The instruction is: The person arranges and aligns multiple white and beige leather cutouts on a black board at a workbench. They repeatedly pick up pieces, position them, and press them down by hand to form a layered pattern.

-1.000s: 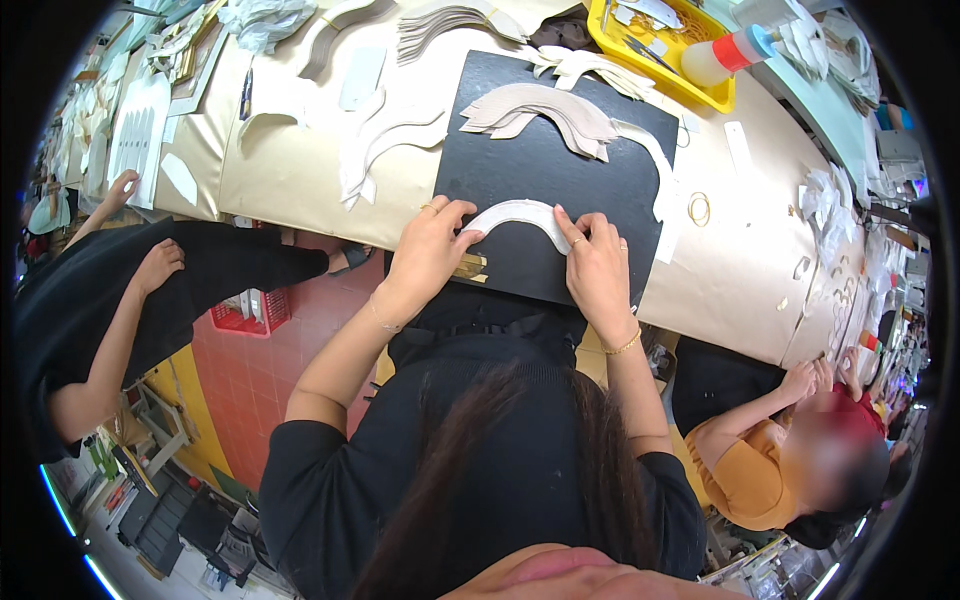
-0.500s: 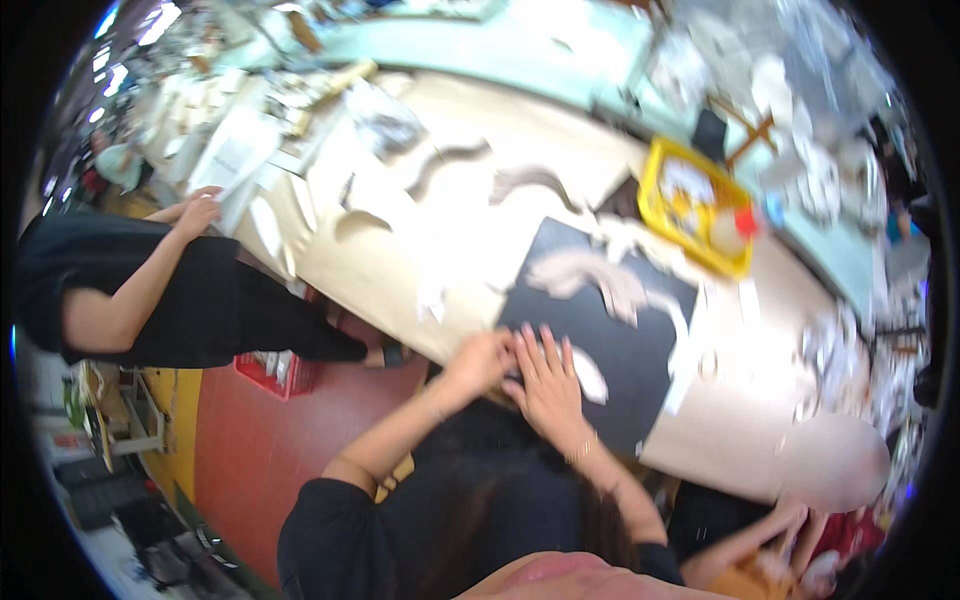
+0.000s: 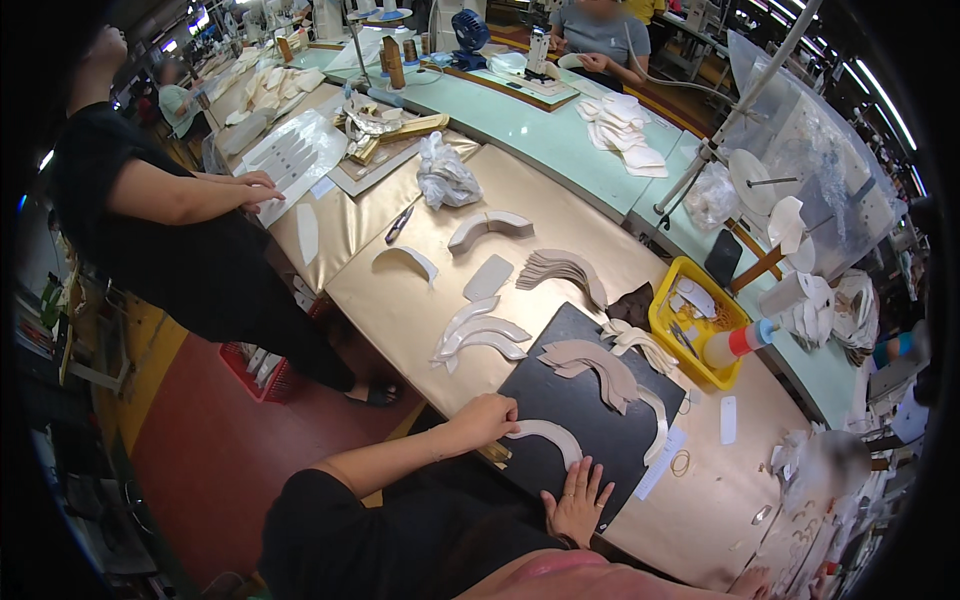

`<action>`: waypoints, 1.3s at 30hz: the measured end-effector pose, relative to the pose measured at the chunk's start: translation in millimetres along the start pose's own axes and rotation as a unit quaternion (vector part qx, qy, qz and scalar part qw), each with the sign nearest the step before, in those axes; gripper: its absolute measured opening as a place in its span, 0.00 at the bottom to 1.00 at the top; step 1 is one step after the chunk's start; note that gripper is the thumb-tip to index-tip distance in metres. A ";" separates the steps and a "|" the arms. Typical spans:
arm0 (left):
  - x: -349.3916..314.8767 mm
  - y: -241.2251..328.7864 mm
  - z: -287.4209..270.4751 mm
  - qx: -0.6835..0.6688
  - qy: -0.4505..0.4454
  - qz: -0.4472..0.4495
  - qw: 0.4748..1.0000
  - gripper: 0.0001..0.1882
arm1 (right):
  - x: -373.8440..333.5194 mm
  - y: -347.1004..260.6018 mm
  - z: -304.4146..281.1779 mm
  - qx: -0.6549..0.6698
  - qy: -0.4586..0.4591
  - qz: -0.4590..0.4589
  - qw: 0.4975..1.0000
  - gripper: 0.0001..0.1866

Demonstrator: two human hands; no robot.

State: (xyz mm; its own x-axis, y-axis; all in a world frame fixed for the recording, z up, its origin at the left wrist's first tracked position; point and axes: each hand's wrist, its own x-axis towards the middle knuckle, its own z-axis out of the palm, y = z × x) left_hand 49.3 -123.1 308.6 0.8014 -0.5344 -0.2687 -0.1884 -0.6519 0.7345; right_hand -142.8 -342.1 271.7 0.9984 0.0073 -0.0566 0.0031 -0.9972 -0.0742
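My left hand (image 3: 484,421) is closed in a pinch at the left end of a curved white strip (image 3: 553,432), which arches over a dark square mat (image 3: 625,462). My right hand (image 3: 577,503) lies flat with fingers spread, its fingertips at the strip's other end. Farther back on the mat is a fanned stack of curved beige-brown pieces (image 3: 597,370). Beside that stack, a slim cream strip (image 3: 654,425) runs along the mat's right side. Left of the mat, several curved white pieces (image 3: 485,335) overlap on the gold-covered table (image 3: 390,300).
A yellow basket (image 3: 672,345) at the right holds small parts and a red-banded bottle (image 3: 735,343). Brown curved pieces (image 3: 562,276), a cutter (image 3: 399,225) and crumpled plastic (image 3: 445,172) lie farther back. Another person in black (image 3: 170,225) stands at the left.
The view has shifted and sharpened. My right hand has moved away from my left, rightward and nearer to me. The white strip now shows stretched between both hands.
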 end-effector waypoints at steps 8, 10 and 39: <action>-19.5 -0.1 13.4 0.029 0.080 0.084 0.993 0.08 | 23.2 -6.8 -29.7 0.134 0.047 0.051 0.989 0.32; -17.6 -1.6 18.0 0.040 0.128 0.133 0.982 0.07 | 36.3 -8.3 -35.7 0.164 0.083 0.044 0.982 0.29; 17.8 -66.1 -79.5 -0.026 0.234 -0.110 0.966 0.22 | 67.3 -4.6 -51.3 0.337 0.146 0.030 0.930 0.15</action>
State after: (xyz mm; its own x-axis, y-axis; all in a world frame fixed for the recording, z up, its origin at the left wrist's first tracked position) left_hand 121.2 -46.8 304.8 0.9900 -0.0760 -0.1191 0.0344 -0.6880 0.7249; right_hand -72.6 -340.8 319.3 0.9687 -0.1656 0.1849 0.0088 -0.7217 -0.6922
